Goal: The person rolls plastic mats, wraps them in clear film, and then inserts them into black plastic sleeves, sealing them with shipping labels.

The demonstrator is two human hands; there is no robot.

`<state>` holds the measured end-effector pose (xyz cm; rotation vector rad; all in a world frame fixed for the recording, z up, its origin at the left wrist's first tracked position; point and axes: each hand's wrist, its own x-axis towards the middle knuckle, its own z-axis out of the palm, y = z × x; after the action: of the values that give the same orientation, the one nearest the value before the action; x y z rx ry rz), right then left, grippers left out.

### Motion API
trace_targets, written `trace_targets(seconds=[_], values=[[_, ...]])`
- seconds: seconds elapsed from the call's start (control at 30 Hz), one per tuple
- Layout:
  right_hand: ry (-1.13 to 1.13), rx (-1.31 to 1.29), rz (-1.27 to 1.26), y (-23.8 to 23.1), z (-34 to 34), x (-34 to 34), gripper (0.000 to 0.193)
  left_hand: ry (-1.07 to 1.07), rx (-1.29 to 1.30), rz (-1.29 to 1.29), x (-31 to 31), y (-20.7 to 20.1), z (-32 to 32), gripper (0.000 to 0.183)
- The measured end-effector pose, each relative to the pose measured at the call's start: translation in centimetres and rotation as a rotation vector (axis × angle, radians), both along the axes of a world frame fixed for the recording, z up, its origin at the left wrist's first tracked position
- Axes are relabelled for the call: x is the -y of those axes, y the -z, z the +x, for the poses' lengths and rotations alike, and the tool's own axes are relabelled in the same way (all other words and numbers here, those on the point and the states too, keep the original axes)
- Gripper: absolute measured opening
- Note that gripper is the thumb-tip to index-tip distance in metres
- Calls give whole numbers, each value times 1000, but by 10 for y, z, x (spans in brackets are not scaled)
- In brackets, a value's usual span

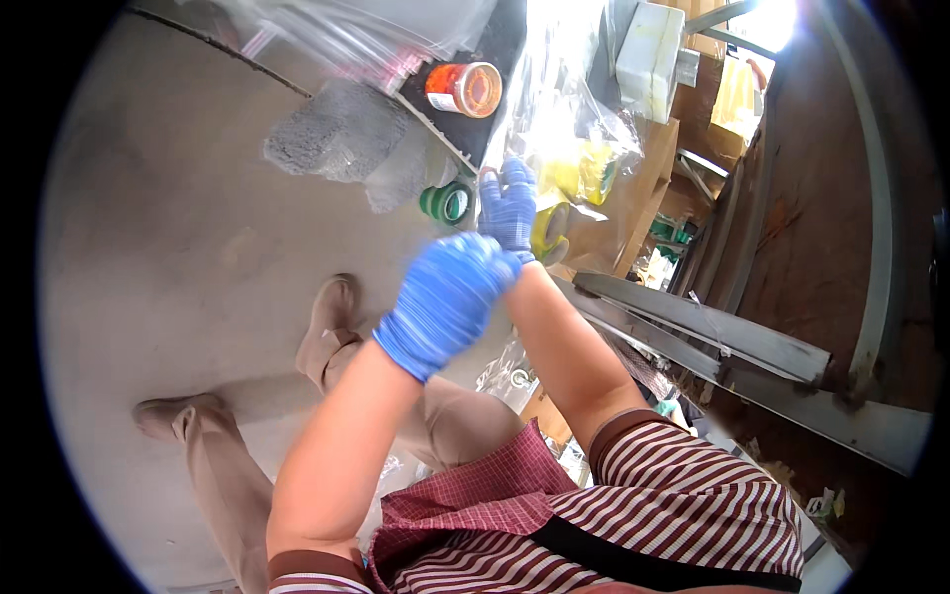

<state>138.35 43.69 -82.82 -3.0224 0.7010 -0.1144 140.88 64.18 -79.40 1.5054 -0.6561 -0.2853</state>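
two hands raised over the concrete floor (188, 228), both in blue gloves. left hand (445, 297) blurred, fingers curled down and closed at the wrist of the right one, seemingly pinching the cuff of the right glove (510, 203); exact grip hard to tell through the blur. right hand (509, 206) upright, fingers spread and slightly bent, nothing in its grasp, palm turned away from the camera. left hand just below and to the left of the right, touching at the wrist. bare forearms rising from the lower edge, out of red-and-white striped sleeves (693, 495). green tape roll (447, 202) lying on the floor just left of the right hand's fingers, yellow tape roll (550, 230) just right of them, partly hidden behind the hand. grey rough block (332, 129) farther left on the floor. orange-lidded jar (465, 89) lying on its side on a dark board above, well apart from the hands. clear plastic sheeting (554, 109) bunched behind the right hand, bright with glare. grey metal beams (712, 337) slanting off to the right. tan trouser legs and boots (332, 317) below the left forearm.
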Motion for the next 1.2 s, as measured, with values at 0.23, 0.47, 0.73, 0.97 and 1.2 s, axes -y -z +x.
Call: trace_targets(seconds=[0.23, 0.47, 0.73, 0.97, 1.2], values=[[206, 15, 292, -1, 23, 34, 43, 576, -97, -339, -100, -90, -62, 13], [698, 172, 1347, -120, -53, -30, 55, 608, -456, -201, -237, -125, -88, 20], [1185, -405, 1778, -305, -151, -127, 55, 94, -528, 120, -356, -205, -108, 16], [597, -799, 2278, -411, -77, -244, 82, -34, -543, 217, -429, -347, -96, 18], [794, -459, 2401, -465, -35, -249, 35, 354, 154, 581, -423, -505, -43, 24]])
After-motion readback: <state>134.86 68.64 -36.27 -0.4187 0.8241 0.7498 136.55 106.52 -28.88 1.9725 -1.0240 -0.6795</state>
